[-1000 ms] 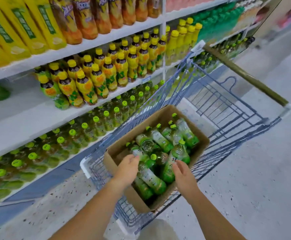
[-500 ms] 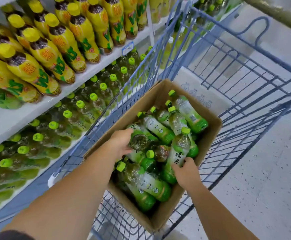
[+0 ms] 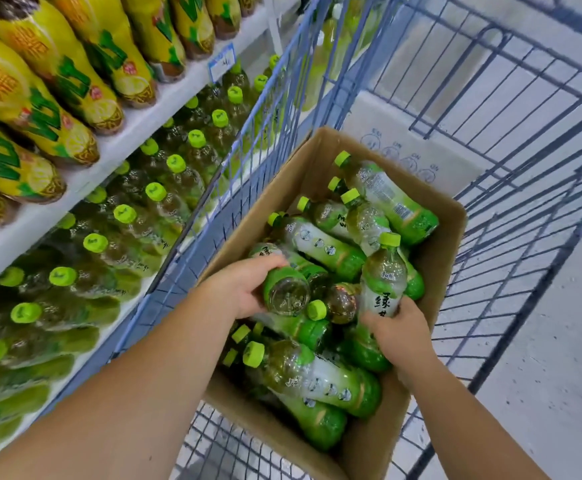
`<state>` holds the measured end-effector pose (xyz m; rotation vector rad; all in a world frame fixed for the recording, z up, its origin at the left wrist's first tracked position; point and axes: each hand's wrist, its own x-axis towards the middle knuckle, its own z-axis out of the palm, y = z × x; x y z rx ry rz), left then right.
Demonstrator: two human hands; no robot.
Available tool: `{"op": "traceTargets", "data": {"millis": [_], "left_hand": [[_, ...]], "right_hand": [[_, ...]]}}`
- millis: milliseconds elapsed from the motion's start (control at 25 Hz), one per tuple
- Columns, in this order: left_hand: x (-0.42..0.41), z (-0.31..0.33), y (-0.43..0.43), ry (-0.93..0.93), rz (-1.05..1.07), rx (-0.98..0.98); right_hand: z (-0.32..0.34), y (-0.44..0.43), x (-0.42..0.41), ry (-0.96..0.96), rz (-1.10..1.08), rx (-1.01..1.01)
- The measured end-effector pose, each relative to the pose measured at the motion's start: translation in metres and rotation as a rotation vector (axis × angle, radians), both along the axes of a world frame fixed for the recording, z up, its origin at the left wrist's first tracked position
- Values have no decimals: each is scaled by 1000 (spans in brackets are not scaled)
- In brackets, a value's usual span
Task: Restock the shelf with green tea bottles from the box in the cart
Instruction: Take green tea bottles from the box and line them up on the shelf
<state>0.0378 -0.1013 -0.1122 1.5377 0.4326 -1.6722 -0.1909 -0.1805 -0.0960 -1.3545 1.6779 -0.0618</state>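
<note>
Gripping inside the box [image 3: 282,188], your left hand [image 3: 244,289] holds a tipped bottle [image 3: 287,293], your right hand [image 3: 400,337] an upright bottle [image 3: 383,275].

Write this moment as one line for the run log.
phase: pick from brown cardboard box | left hand: grips tilted green-labelled plastic tea bottle | right hand: grips upright green-capped plastic tea bottle | both bottles inside box

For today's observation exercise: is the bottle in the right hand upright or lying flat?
Roughly upright: the right hand grips the bottle low, its green cap pointing up.
</note>
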Motion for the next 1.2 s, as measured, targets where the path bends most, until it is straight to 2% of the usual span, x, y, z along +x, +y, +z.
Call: {"op": "traceTargets", "data": {"millis": [120,280,640,800,920,1200], "left_hand": [[-11,0,19,-106,-87,-42],[-20,25,40,-249,-99,-139],[-40,178,108,-474,-232,-303],[-55,215,153,-573,-126,-292],[-70,238,195,-638,30,-228],[-94,276,303,-768,323,-103]], "right_hand": [[7,5,2,-23,-28,-6],[35,20,5,-92,-72,14],[171,81,8,-191,-24,-78],[214,102,10,-253,163,-76],[235,120,17,-290,370,-42],[244,194,54,-358,673,-11]]}}
